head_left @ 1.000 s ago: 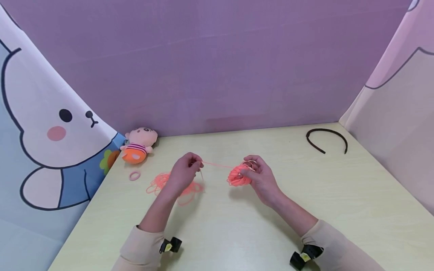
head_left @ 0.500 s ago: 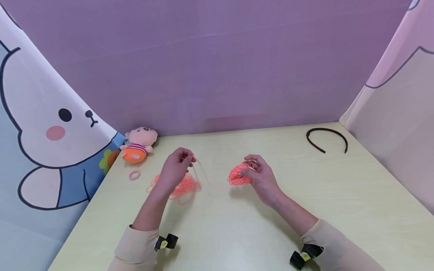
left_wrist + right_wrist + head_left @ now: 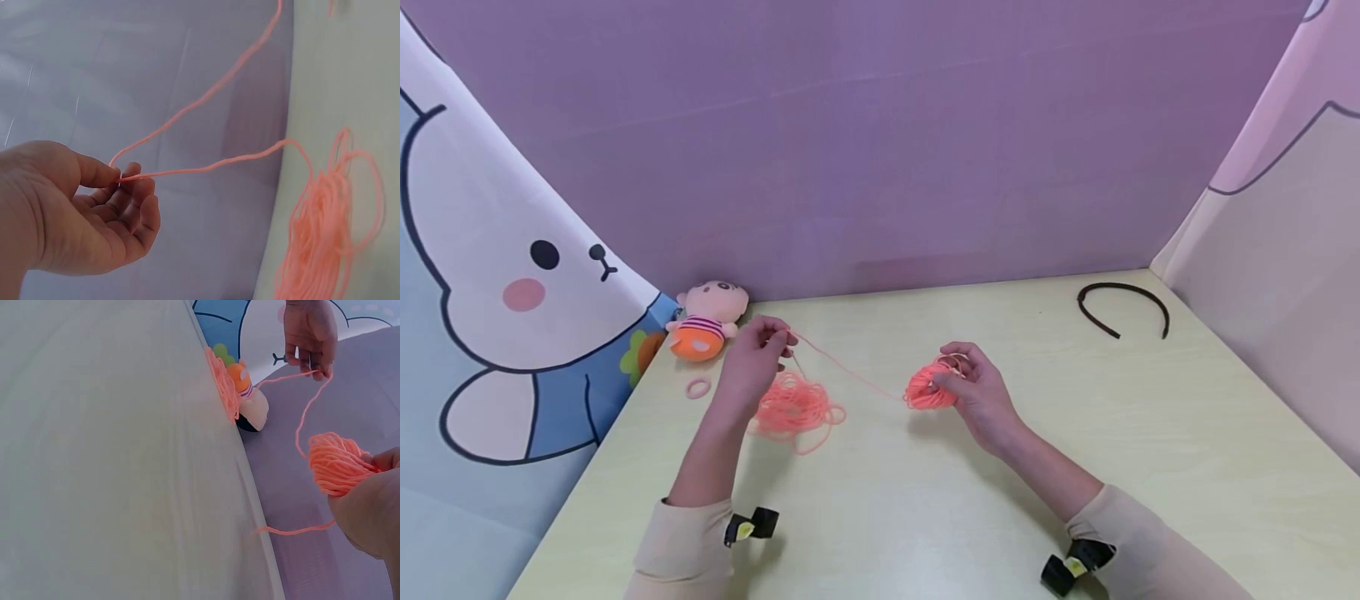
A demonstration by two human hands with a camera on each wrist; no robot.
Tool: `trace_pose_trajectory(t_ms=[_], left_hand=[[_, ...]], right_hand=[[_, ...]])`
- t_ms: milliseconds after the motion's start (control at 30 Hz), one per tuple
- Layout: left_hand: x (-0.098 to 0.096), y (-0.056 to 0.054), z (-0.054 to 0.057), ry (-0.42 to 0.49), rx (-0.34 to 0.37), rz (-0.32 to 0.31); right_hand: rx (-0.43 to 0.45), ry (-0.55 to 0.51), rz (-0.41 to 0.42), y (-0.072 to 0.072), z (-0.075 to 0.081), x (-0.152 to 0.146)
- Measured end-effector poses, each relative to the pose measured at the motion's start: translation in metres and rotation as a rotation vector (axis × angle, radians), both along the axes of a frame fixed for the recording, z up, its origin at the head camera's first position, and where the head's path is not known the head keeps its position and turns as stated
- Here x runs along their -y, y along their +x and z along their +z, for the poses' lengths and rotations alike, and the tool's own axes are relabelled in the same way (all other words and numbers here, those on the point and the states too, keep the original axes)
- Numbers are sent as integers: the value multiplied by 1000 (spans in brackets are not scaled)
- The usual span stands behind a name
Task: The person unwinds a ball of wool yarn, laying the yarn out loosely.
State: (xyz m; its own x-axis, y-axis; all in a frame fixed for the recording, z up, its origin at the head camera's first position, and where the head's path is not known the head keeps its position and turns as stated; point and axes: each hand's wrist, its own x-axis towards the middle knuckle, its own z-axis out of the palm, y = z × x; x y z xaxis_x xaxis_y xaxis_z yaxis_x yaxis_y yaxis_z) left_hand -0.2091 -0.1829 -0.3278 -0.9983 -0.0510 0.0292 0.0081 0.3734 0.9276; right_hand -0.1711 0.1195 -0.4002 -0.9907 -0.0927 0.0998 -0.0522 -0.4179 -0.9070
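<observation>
My left hand pinches a strand of coral-pink yarn between thumb and forefinger, raised above the table. From that pinch, one length droops across to a wound bundle of the same yarn; another drops to a loose pile of yarn on the table. The bundle is held in my right hand, thumb on the near side and fingers behind. In the right wrist view a short tail of yarn hangs from the bundle. Part of the loose pile is hidden behind my left wrist in the head view.
A plush doll with an orange bottom leans at the back left, with a pink ring in front of it. A black headband lies at the back right. Printed and purple cloths wall the table on three sides.
My left hand has moved left and slightly back, drawing the strand out longer from the bundle; it slackened midway and now spans between both hands. My right hand has barely moved.
</observation>
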Motion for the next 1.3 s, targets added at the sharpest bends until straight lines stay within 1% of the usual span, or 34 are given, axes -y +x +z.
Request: trace_pose_trajectory(t_ms=[233, 367, 533, 633, 700, 767, 900, 1133, 1200, 1300], left_hand=[[19, -3, 5, 26, 36, 61], [31, -4, 7, 32, 39, 130], [50, -4, 9, 44, 20, 211], [60, -4, 11, 50, 41, 254], [66, -4, 12, 61, 67, 277], [70, -5, 13, 70, 92, 291], [75, -5, 14, 86, 119, 312], [80, -4, 15, 120, 110, 332], [81, -4, 16, 141, 116, 338], [84, -3, 17, 144, 122, 351]], right_hand=[[0, -11, 2, -1, -1, 0], [-1, -13, 5, -1, -1, 0], [-5, -20, 6, -1, 0, 0], [-4, -25, 5, 0, 0, 0], [-2, -25, 3, 0, 0, 0], [1, -24, 3, 0, 0, -1], [4, -22, 4, 0, 1, -1], [-1, -3, -12, 0, 1, -1], [4, -3, -20, 0, 1, 0], [10, -5, -23, 0, 1, 0]])
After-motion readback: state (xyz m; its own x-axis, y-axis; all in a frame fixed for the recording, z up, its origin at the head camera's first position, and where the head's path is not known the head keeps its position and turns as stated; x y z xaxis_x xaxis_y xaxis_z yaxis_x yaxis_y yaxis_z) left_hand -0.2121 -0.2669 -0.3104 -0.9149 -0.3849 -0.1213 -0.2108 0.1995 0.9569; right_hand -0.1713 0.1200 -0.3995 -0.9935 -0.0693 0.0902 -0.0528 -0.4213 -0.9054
